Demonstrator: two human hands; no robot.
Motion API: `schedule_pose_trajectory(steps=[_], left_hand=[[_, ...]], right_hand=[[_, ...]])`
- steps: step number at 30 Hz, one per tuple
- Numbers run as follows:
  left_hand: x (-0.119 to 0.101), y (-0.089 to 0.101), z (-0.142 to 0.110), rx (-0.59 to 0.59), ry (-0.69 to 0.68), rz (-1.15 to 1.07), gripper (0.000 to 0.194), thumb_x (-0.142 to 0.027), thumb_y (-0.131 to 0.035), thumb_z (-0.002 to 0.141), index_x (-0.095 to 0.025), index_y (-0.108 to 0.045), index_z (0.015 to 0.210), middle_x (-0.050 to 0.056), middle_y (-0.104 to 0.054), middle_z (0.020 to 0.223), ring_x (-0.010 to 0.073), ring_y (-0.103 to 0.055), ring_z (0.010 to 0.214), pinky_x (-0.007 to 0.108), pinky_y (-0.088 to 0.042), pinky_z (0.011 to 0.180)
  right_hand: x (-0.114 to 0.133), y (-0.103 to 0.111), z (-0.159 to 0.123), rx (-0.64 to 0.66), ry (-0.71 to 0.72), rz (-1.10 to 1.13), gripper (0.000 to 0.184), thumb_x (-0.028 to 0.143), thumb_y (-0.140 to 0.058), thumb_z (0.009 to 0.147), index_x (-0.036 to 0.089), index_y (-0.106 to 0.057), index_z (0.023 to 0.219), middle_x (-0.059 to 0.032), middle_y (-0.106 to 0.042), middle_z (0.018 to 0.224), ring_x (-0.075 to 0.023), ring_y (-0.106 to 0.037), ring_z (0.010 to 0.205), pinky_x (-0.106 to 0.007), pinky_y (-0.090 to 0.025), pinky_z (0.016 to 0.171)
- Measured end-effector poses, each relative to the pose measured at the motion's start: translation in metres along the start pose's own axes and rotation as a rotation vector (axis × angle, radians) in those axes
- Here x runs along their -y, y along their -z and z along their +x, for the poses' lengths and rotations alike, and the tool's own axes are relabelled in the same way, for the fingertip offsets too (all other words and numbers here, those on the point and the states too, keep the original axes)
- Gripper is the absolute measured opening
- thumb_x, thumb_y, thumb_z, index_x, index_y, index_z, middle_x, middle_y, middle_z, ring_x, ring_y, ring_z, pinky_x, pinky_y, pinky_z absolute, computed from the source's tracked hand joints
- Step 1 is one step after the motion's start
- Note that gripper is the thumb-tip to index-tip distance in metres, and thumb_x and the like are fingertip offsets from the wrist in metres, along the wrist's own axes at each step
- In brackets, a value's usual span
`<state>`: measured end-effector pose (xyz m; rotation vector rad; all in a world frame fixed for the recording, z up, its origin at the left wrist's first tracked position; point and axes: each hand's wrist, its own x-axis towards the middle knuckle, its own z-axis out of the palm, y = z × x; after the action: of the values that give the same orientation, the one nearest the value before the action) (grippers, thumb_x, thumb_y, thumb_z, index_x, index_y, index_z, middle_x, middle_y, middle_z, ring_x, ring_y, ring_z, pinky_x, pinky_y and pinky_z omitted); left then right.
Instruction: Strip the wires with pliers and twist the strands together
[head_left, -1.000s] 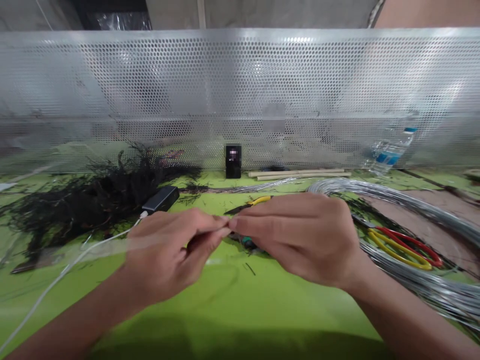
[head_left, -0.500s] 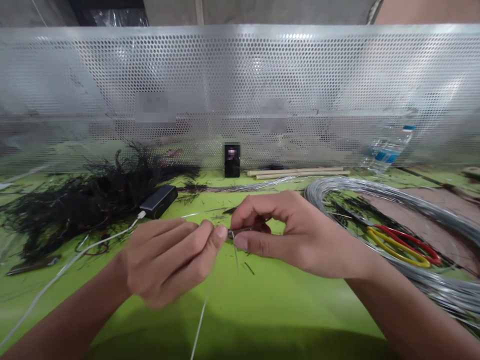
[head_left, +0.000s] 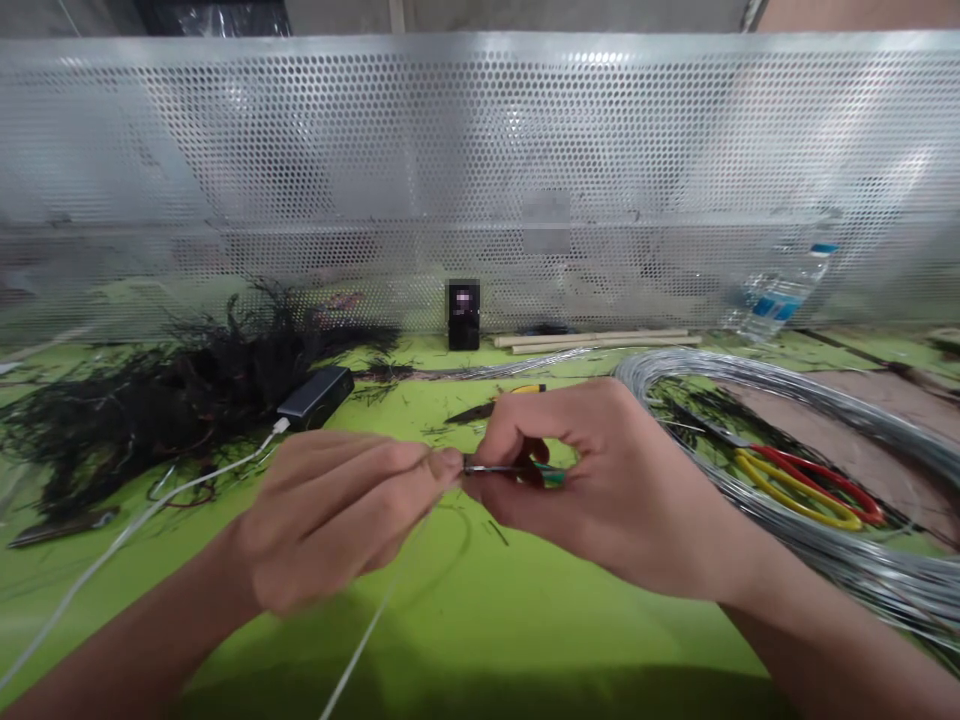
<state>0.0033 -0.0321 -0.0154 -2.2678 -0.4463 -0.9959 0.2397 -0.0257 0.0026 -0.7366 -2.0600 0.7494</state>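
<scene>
My left hand (head_left: 337, 515) is closed in a pinch on a thin silver wire (head_left: 367, 630) that runs down towards the lower edge of the view. My right hand (head_left: 600, 480) is closed round a small dark tool with a green handle (head_left: 517, 470), its tip meeting my left fingertips at the middle of the green table (head_left: 525, 640). Both hands hover just above the table surface.
A big coil of silver wire (head_left: 787, 400) lies at the right with red and yellow handled cutters (head_left: 802, 490) on it. Black twigs (head_left: 150, 400), a black power bank (head_left: 315, 395) with a white cable (head_left: 150, 510), yellow pliers (head_left: 502, 400), a bottle (head_left: 780, 295) and a perforated metal screen (head_left: 480, 180) stand behind.
My right hand has turned so the tool now shows between its fingers. The wire now hangs from my left pinch towards the lower edge.
</scene>
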Motion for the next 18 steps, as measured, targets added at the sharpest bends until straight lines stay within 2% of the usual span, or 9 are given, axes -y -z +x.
schedule_pose_trajectory(steps=[2, 4, 7, 10, 12, 14, 16, 18], left_hand=[[-0.004, 0.0, 0.003, -0.015, 0.09, -0.038, 0.007, -0.01, -0.071, 0.099, -0.017, -0.07, 0.101, 0.0, -0.082, 0.089, 0.0119, -0.078, 0.071, 0.024, -0.063, 0.071], [-0.006, 0.0, 0.009, -0.028, 0.163, -0.05, 0.005, -0.015, -0.069, 0.102, -0.019, -0.069, 0.099, -0.004, -0.081, 0.084, 0.0104, -0.077, 0.067, 0.022, -0.06, 0.066], [-0.007, 0.001, 0.018, 0.042, 0.292, -0.14, 0.016, -0.029, -0.063, 0.108, -0.022, -0.07, 0.095, -0.007, -0.078, 0.075, 0.0083, -0.073, 0.058, 0.02, -0.052, 0.052], [-0.009, 0.006, 0.02, 0.127, 0.372, -0.205, 0.022, -0.034, -0.061, 0.109, -0.022, -0.072, 0.094, -0.006, -0.078, 0.075, 0.0077, -0.072, 0.058, 0.018, -0.048, 0.047], [-0.01, 0.008, 0.017, 0.075, 0.333, -0.124, 0.017, -0.026, -0.063, 0.107, -0.022, -0.071, 0.094, -0.006, -0.077, 0.074, 0.0079, -0.071, 0.058, 0.019, -0.053, 0.052], [-0.009, 0.009, 0.01, 0.002, 0.205, -0.025, 0.01, -0.017, -0.066, 0.104, -0.019, -0.071, 0.095, -0.004, -0.079, 0.08, 0.0099, -0.073, 0.064, 0.023, -0.059, 0.062], [-0.005, 0.008, 0.002, -0.064, -0.001, 0.032, 0.012, -0.016, -0.064, 0.104, -0.016, -0.073, 0.096, 0.002, -0.081, 0.088, 0.0141, -0.075, 0.07, 0.028, -0.062, 0.061], [-0.001, 0.006, -0.004, -0.116, -0.158, 0.054, 0.026, -0.02, -0.055, 0.108, -0.013, -0.075, 0.094, 0.006, -0.08, 0.088, 0.0166, -0.074, 0.067, 0.033, -0.056, 0.05]], right_hand=[[0.0, -0.001, -0.002, -0.067, 0.13, -0.17, 0.02, 0.005, -0.071, 0.085, 0.018, -0.066, 0.07, 0.0067, -0.062, 0.062, -0.0069, -0.05, 0.056, -0.023, -0.038, 0.052], [-0.002, -0.003, -0.005, -0.163, 0.332, -0.426, 0.023, 0.004, -0.069, 0.088, 0.017, -0.065, 0.069, 0.006, -0.058, 0.06, -0.0074, -0.045, 0.053, -0.026, -0.035, 0.05], [-0.004, -0.008, -0.007, -0.267, 0.646, -0.798, 0.032, 0.005, -0.063, 0.093, 0.019, -0.062, 0.064, 0.0038, -0.052, 0.056, -0.0111, -0.037, 0.05, -0.033, -0.031, 0.049], [-0.008, -0.012, -0.005, -0.314, 0.821, -0.916, 0.035, 0.006, -0.062, 0.093, 0.021, -0.06, 0.061, 0.003, -0.053, 0.055, -0.0123, -0.037, 0.048, -0.034, -0.033, 0.048], [-0.01, -0.012, -0.003, -0.358, 0.776, -0.838, 0.033, 0.005, -0.065, 0.09, 0.02, -0.061, 0.062, 0.0034, -0.056, 0.055, -0.0106, -0.042, 0.048, -0.031, -0.036, 0.048], [-0.011, -0.009, -0.001, -0.339, 0.582, -0.634, 0.023, 0.006, -0.068, 0.088, 0.017, -0.067, 0.067, 0.0029, -0.063, 0.059, -0.009, -0.051, 0.05, -0.027, -0.04, 0.049], [-0.009, -0.004, 0.001, -0.194, 0.36, -0.33, 0.011, 0.009, -0.071, 0.087, 0.014, -0.073, 0.077, 0.0013, -0.07, 0.065, -0.0092, -0.06, 0.056, -0.023, -0.047, 0.053], [-0.007, 0.002, 0.002, -0.024, 0.21, -0.035, 0.004, 0.013, -0.075, 0.087, 0.013, -0.078, 0.084, -0.0002, -0.074, 0.071, -0.0104, -0.065, 0.062, -0.022, -0.053, 0.058]])
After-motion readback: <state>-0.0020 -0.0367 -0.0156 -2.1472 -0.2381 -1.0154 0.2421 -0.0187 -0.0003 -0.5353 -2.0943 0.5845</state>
